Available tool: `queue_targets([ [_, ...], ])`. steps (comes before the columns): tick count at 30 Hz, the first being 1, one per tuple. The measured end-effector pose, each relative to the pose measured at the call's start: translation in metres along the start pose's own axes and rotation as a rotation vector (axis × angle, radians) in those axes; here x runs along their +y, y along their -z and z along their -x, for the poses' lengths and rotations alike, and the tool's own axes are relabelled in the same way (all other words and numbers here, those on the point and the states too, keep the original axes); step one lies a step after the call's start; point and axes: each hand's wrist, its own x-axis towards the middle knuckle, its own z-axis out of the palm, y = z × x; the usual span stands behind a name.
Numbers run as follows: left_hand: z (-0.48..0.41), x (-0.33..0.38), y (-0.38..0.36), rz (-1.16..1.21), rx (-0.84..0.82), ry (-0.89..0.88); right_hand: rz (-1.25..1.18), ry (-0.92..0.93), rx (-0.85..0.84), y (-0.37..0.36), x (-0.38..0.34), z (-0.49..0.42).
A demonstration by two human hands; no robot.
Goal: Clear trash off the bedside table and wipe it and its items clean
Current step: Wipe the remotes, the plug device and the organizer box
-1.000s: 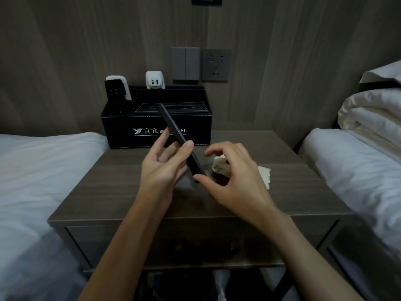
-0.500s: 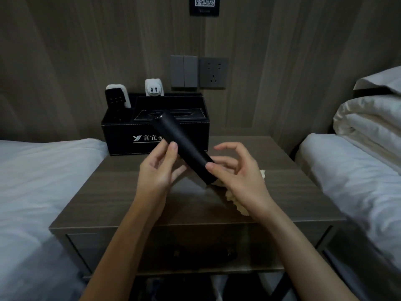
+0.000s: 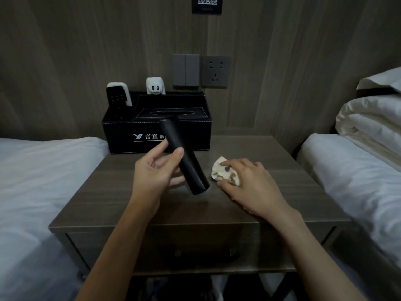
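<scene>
Holding black remote (image 3: 184, 157) tilted above bench (image 3: 130, 203), left hand (image 3: 156, 172) grips its middle; right hand (image 3: 249, 183) clutches crumpled cloth (image 3: 223, 170) on bench alongside. Advised: steady remote, wipe full length, both faces.

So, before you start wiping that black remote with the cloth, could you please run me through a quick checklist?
1. Left hand grips the black remote securely: ok, thumb and fingers wrap it.
2. Right hand has the cloth: ok, fingers curl over it on the bedside table.
3. Cloth lifted off the table: not ok.
4. Remote's button side facing up: not ok, only its smooth side shows.
5. Remote's lower end clear of the tabletop: cannot tell.
</scene>
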Motion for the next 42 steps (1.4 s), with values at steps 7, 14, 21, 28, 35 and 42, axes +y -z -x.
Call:
queue_targets([
  [7,0.002,-0.002,-0.004,-0.068,-0.057,0.029,-0.481,0.043,0.452,0.018,0.004,-0.001],
  [14,0.010,-0.006,-0.017,-0.155,-0.269,0.056,-0.569,0.223,0.503,0.023,-0.014,0.000],
  [21,0.012,-0.005,-0.020,-0.135,-0.306,0.027,-0.636,0.319,0.422,0.011,-0.019,-0.001],
  [28,0.008,-0.005,-0.015,-0.076,-0.178,-0.026,-0.560,0.406,0.286,-0.001,-0.017,0.002],
  [35,0.004,0.002,-0.003,0.017,-0.012,-0.088,-0.487,0.467,0.206,-0.015,-0.018,0.006],
  [42,-0.002,0.003,0.007,0.018,0.120,-0.154,-0.335,0.457,0.181,-0.018,-0.009,0.008],
])
